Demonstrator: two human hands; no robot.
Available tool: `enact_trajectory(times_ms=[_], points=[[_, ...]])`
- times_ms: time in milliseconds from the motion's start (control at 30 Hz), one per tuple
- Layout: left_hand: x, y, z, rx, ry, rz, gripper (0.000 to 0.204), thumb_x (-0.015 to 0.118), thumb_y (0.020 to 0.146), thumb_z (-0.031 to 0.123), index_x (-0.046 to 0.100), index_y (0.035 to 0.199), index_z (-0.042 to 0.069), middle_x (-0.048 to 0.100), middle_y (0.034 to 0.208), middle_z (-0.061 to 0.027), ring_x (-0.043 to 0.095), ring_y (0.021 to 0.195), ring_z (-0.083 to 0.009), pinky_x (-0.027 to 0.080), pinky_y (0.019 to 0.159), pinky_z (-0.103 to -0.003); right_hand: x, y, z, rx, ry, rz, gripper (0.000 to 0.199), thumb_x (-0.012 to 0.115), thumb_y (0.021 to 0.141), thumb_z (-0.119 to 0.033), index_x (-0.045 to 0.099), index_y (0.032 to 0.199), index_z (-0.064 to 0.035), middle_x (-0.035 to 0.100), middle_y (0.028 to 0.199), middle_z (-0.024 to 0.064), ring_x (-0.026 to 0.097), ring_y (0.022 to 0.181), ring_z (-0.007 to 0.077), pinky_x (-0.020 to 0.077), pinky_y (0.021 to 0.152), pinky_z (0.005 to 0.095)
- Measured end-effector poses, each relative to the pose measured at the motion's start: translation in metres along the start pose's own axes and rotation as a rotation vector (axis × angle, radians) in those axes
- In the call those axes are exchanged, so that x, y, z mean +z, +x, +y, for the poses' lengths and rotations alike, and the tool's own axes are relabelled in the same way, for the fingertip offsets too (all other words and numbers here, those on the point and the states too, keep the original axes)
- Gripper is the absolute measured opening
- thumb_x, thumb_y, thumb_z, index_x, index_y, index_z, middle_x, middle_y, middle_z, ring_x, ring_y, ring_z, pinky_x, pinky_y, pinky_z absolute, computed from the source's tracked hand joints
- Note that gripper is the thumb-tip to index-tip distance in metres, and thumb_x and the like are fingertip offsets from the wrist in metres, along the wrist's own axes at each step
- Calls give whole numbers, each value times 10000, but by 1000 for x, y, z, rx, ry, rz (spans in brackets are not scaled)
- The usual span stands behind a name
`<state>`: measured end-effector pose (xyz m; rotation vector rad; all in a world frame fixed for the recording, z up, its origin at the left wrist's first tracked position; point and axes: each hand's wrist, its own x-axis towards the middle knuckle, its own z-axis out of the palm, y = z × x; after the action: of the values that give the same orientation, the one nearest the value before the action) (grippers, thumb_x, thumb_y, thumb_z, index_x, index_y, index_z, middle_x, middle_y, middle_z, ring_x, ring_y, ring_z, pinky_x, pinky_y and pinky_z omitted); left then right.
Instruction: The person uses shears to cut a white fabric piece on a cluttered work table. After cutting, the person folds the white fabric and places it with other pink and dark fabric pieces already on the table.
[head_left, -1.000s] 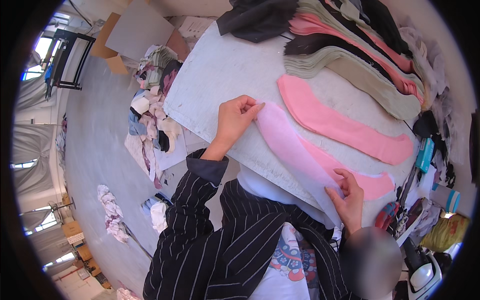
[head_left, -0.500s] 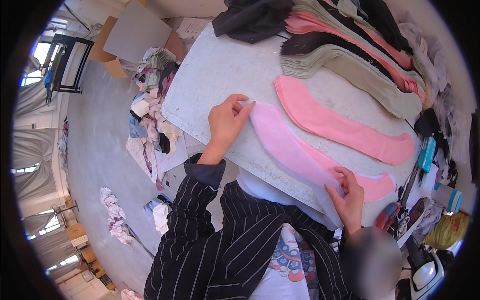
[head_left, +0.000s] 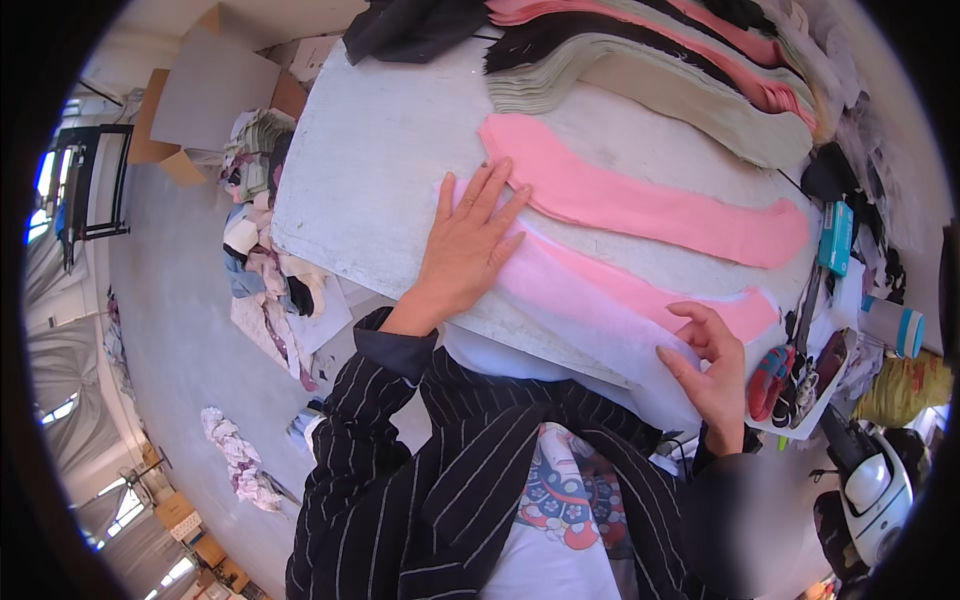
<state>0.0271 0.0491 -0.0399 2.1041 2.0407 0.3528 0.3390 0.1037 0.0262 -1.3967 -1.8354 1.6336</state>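
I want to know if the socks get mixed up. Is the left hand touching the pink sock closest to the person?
Touching. The head view shows the left hand lying flat, palm down, on the near pink sock, with no gap.

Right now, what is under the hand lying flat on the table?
Under the left hand lies the end of a light pink sock, spread over another pink one on the grey table. The part beneath the palm is covered, so it cannot be seen.

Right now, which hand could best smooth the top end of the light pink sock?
Probably the left hand: it lies flat on that end of the light pink sock. The right hand pinches the sock's other end at the table edge.
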Motion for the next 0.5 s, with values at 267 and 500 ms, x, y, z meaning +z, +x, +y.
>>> enact_trajectory(times_ms=[267,500], points=[[2,0,0,-48,-66,59,497,427,980,233,385,1463,127,267,1566,-99,235,1447,-292,90,1180,-490,1,15,24,-166,-344,271,413,706,778,-29,598,1174,-67,565,695,68,566,628,163,453,610,268],[5,1,0,-66,-89,95,481,425,981,175,389,1455,103,312,1545,-112,256,1438,-303,104,1178,-488,13,21,37,-201,-471,360,420,723,779,-68,596,1178,-104,611,718,90,608,624,240,483,607,312]])
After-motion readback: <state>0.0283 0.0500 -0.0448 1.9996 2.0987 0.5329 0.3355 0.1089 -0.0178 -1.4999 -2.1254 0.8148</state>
